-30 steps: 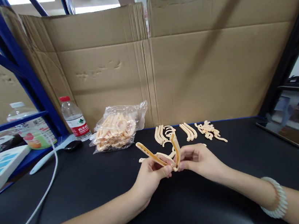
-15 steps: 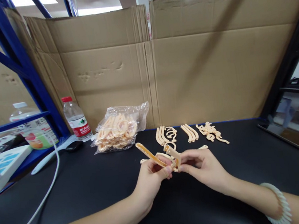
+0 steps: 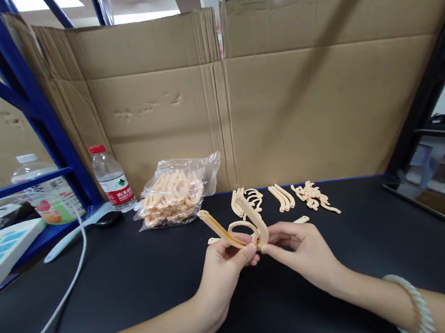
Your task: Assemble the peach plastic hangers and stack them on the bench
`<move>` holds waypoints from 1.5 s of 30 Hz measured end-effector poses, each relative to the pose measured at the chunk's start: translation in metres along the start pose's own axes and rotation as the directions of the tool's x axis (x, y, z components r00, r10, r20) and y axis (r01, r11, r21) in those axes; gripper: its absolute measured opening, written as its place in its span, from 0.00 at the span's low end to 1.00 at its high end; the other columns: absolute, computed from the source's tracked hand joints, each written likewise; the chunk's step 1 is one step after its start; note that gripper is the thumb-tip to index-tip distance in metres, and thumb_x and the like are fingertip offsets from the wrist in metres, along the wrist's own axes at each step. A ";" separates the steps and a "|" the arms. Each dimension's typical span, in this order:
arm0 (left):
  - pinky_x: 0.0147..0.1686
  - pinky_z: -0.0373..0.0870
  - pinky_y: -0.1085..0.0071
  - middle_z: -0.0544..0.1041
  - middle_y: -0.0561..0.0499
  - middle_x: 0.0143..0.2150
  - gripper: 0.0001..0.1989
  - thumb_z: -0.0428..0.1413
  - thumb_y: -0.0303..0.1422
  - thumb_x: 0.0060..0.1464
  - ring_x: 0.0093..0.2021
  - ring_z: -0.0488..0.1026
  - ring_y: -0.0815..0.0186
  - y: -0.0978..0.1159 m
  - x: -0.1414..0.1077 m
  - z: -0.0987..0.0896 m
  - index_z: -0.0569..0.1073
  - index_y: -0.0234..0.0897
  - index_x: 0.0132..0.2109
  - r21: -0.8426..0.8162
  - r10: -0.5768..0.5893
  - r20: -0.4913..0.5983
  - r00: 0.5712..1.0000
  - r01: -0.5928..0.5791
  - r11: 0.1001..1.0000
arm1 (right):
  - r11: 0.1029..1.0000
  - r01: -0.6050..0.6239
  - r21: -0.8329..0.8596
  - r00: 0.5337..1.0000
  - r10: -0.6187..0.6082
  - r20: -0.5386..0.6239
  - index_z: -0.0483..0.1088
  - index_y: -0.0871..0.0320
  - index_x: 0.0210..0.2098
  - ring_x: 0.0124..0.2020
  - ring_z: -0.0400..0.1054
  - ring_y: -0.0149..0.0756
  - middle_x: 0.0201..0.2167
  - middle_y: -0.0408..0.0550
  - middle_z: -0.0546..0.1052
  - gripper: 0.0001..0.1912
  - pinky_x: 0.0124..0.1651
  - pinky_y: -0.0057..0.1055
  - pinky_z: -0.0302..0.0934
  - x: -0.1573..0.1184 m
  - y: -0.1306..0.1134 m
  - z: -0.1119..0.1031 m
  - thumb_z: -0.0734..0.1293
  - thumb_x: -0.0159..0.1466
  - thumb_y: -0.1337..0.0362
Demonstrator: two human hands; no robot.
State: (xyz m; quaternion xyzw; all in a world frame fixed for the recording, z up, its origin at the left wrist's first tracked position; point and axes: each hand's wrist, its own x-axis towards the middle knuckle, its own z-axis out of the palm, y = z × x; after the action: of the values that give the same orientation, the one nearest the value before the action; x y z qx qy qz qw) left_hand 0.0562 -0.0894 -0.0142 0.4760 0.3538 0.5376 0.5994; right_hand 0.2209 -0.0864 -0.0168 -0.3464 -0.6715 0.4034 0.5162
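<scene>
My left hand (image 3: 232, 263) pinches a beige plastic hanger arm (image 3: 216, 230), a slightly curved strip that slants up to the left. My right hand (image 3: 299, 249) has thumb and fingertips closed on the lower end of a second hanger arm (image 3: 255, 222), which rises steeply. The two arms meet in a V between my fingertips. A thin curved beige piece (image 3: 241, 224) arches between them, and the joint itself is partly covered by my fingers. Behind the hands, ends of further beige strips (image 3: 302, 220) show on the table.
Further back on the black table (image 3: 172, 282) lie curved strips (image 3: 282, 198), hooks (image 3: 256, 197) and a heap of small beige parts (image 3: 312, 195). A clear bag (image 3: 172, 195) of similar parts sits left of them, beside a red-capped bottle (image 3: 112, 178). A white cable (image 3: 79, 278) runs along the left.
The hanger arm at my right hand has swung up and now stands taller and steeper. Both hands remain together in nearly the same place.
</scene>
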 end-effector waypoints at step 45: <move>0.45 0.59 0.62 0.73 0.53 0.40 0.05 0.54 0.27 0.51 0.43 0.67 0.60 0.012 0.017 -0.026 0.70 0.40 0.36 0.890 0.262 0.437 0.860 -0.456 0.010 | 0.582 0.121 -0.804 0.848 0.360 0.388 0.72 0.60 0.28 0.32 0.68 0.35 0.28 0.45 0.73 0.09 0.34 0.27 0.60 0.044 -0.007 -0.111 0.65 0.50 0.77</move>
State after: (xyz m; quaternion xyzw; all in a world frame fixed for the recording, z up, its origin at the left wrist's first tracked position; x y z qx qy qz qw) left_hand 0.0310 -0.0677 -0.0088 0.8592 0.4377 0.2650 0.0008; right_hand 0.3184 -0.0301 0.0232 -0.4671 -0.8650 0.1676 0.0745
